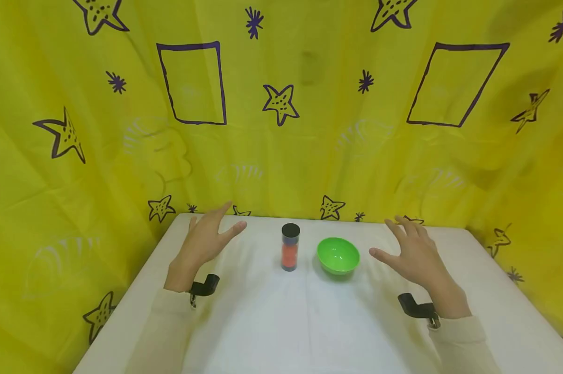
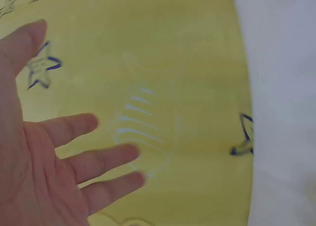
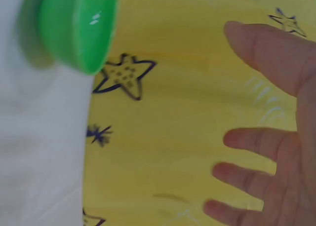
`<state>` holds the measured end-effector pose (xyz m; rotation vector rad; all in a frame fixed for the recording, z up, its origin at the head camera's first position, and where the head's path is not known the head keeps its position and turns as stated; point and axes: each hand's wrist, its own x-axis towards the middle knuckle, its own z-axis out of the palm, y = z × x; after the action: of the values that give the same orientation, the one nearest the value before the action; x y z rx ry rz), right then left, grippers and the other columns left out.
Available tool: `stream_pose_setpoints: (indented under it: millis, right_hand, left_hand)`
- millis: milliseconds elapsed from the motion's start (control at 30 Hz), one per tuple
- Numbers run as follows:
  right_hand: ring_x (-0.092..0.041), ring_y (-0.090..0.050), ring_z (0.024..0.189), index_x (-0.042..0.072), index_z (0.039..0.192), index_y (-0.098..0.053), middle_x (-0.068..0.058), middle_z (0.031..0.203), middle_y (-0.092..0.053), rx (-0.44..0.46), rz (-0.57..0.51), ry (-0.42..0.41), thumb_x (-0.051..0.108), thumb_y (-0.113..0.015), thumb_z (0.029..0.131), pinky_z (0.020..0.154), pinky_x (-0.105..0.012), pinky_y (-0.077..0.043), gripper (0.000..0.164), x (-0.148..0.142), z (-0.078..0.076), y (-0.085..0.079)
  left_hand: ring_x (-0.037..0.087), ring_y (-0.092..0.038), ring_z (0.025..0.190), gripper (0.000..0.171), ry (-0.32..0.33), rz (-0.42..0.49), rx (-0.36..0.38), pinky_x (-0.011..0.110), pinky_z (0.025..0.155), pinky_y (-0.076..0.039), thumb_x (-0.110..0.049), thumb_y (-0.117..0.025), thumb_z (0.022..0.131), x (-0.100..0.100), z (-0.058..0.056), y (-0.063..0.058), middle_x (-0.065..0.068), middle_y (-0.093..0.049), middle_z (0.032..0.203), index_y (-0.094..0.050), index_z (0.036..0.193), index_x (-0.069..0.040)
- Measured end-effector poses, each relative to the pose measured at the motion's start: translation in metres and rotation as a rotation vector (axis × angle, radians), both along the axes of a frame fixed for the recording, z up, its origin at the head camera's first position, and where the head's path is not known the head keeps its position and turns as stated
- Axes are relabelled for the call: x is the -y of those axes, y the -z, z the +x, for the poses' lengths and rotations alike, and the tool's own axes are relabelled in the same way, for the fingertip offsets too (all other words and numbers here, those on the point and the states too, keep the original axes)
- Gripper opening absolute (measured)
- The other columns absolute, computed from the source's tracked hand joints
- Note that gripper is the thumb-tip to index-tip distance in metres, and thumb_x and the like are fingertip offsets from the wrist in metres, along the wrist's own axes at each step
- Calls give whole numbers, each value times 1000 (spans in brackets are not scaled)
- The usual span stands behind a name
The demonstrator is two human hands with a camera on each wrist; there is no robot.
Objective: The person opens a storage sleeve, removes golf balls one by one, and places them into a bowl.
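Shiny round green bowl [image 1: 338, 259] and clear black-topped, orange-filled cylinder [image 1: 289, 254] are standing untouched, handling seemingly not yet begun, left hand [image 1: 204, 241] and right hand [image 1: 414, 253] hovering empty, spread wide.

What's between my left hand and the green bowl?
In the head view, a clear cylinder with a black top and orange-red contents stands on the white table between your left hand and the green bowl.
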<state>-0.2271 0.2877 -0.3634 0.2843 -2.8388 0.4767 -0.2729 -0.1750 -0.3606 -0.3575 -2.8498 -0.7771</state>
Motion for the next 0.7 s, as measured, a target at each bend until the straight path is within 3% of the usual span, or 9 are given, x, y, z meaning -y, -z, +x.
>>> stream_pose_setpoints:
  millis: [133,267,400,500,700]
  right_hand:
    - [-51,-41,137,3,148,-47,-26,149,-48,-17,-154,-93,44,-67,97,104,-72,-35,68,11,4,-12]
    - [-40,-59,120,3,137,-59,-19,133,-64,-145,-246,-182,24,-71,97,93,-61,-48,46,25,2,-13]
    - [-31,-67,105,5,125,-66,-12,119,-71,-261,-271,-233,13,-73,93,83,-48,-53,33,37,-4,-6]
    - [-27,-69,98,7,118,-69,-7,112,-74,-301,-299,-266,10,-74,92,77,-37,-53,27,44,-7,0]
    - [-23,-70,91,9,113,-71,-4,107,-74,-317,-331,-307,7,-74,92,72,-29,-50,21,53,-13,10]
  left_hand:
    - [39,-54,137,72,48,222,-19,61,110,-43,-61,-54,100,-9,7,-9,14,-58,148,-43,155,-17]
    - [32,-66,120,47,60,419,-130,53,102,-50,-42,-64,100,-22,8,-13,12,-72,126,-62,138,-14]
    - [29,-70,103,28,40,581,-260,47,92,-54,-30,-67,100,-32,6,-13,10,-75,110,-71,122,-12]
    - [26,-71,94,20,30,635,-319,40,84,-55,-24,-67,100,-38,4,-8,9,-76,102,-73,113,-10]
    - [23,-71,87,15,65,596,-326,33,77,-56,-21,-67,99,-51,-1,5,7,-77,97,-74,106,-10]
